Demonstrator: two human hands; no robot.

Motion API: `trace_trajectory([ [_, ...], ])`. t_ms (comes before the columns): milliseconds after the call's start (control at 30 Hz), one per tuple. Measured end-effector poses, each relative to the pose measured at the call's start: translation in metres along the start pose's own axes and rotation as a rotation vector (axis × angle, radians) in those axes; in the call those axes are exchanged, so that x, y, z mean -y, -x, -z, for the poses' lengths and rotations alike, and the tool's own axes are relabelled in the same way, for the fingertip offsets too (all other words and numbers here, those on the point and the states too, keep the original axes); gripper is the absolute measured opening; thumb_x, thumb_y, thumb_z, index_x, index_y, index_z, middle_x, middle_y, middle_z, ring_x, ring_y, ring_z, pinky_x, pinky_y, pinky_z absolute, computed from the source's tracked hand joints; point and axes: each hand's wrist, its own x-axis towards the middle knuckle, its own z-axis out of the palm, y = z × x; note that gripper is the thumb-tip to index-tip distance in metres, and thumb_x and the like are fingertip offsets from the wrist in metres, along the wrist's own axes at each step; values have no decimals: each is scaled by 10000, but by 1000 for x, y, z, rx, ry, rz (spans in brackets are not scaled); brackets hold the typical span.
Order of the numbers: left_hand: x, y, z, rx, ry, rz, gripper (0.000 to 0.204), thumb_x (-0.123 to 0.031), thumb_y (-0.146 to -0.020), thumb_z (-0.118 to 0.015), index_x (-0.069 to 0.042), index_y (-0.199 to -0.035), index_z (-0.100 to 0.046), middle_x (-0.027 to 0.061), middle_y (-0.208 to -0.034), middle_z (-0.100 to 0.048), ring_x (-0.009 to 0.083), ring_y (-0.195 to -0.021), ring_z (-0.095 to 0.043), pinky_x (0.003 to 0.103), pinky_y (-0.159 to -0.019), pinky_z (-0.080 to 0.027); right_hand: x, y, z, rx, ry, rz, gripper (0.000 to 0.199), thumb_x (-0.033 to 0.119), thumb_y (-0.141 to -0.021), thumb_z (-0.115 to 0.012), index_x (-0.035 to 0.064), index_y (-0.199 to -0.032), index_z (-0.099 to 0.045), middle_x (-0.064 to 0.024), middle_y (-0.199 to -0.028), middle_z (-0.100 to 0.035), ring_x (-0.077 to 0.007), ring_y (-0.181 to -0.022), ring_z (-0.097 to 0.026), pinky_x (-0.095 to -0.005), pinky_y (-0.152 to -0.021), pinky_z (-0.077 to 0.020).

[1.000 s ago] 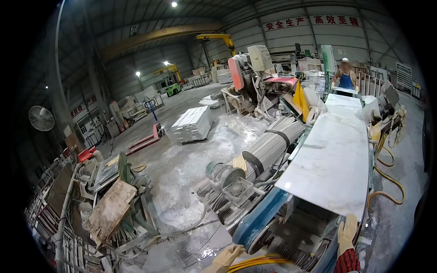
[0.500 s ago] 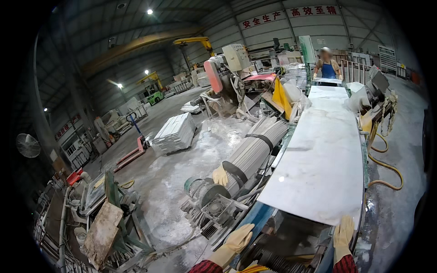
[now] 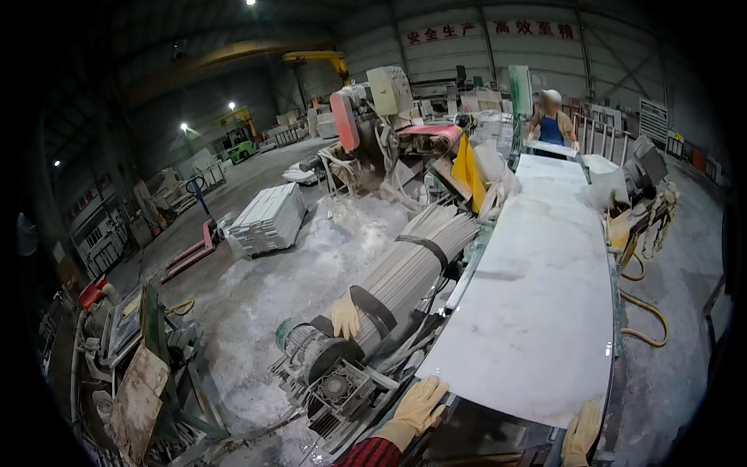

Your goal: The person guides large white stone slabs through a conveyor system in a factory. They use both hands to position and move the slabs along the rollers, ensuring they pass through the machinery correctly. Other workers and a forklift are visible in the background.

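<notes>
A long white stone slab (image 3: pixel 521 303) lies lengthwise on the machine bed in front of me. My left hand (image 3: pixel 419 411), in a cream rubber glove, has its fingers stretched out at the slab's near left corner. At the near right corner is my right hand (image 3: pixel 581 436), in a matching glove, its fingers extended along the edge. I see neither palm, and whether the fingertips press on the stone is hard to tell.
Left of the bed are a motor (image 3: pixel 334 385) and a spare glove (image 3: pixel 345 317). A person (image 3: pixel 552 124) in a blue apron stands at the far end. A yellow hose (image 3: pixel 650 335) curls on the right. Farther left stand stacked slabs (image 3: pixel 268 218) and a pallet jack (image 3: pixel 191 253).
The slab's near edge has come closer to me, and my right hand is lower with it. My left hand has moved up to the slab's corner. The view has shifted somewhat.
</notes>
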Motion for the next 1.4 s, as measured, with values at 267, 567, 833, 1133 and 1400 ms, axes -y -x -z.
trace_trajectory([
  [267, 9, 10, -3, -57, 59, 11, 554, -337, -1043, -643, -73, -1519, -539, 249, -1552, -517, 470, -1440, -484, 525, -1210, -394, 21, 6, 13, 156, 69, -63, 502, 145, -1028, -582, -3, -1507, -573, -273, -1589, -526, -438, -1521, -444, -569, -1305, -288],
  [567, 6, 13, 4, -35, 108, 38, 554, -309, -1053, -653, -67, -1536, -526, 254, -1554, -521, 492, -1434, -489, 542, -1226, -383, -17, 14, -31, 9, 128, 99, 562, 147, -1015, -601, -29, -1544, -528, -292, -1597, -510, -458, -1512, -445, -590, -1284, -300],
  [833, 4, 13, 5, -57, 119, 13, 528, -296, -1038, -666, -65, -1502, -566, 265, -1536, -543, 486, -1427, -503, 545, -1219, -397, 4, 14, 16, 128, -19, 76, 565, 168, -964, -631, -48, -1484, -582, -315, -1545, -544, -508, -1445, -478, -599, -1256, -318],
  [1133, 13, 23, -6, -41, 41, 12, 565, -276, -956, -750, -66, -1463, -613, 280, -1502, -566, 508, -1389, -519, 565, -1197, -407, 35, 1, 45, -75, -138, 217, 461, 166, -877, -672, -51, -1284, -660, -291, -1344, -648, -490, -1273, -581, -598, -1136, -430],
  [1400, 5, 17, -1, -5, 22, -11, 571, -269, -943, -741, -76, -1458, -591, 256, -1482, -537, 501, -1366, -504, 552, -1183, -409, 40, 1, 64, -77, -83, 210, 453, 197, -872, -685, -7, -1276, -661, -245, -1340, -650, -454, -1244, -590, -559, -1105, -445],
])
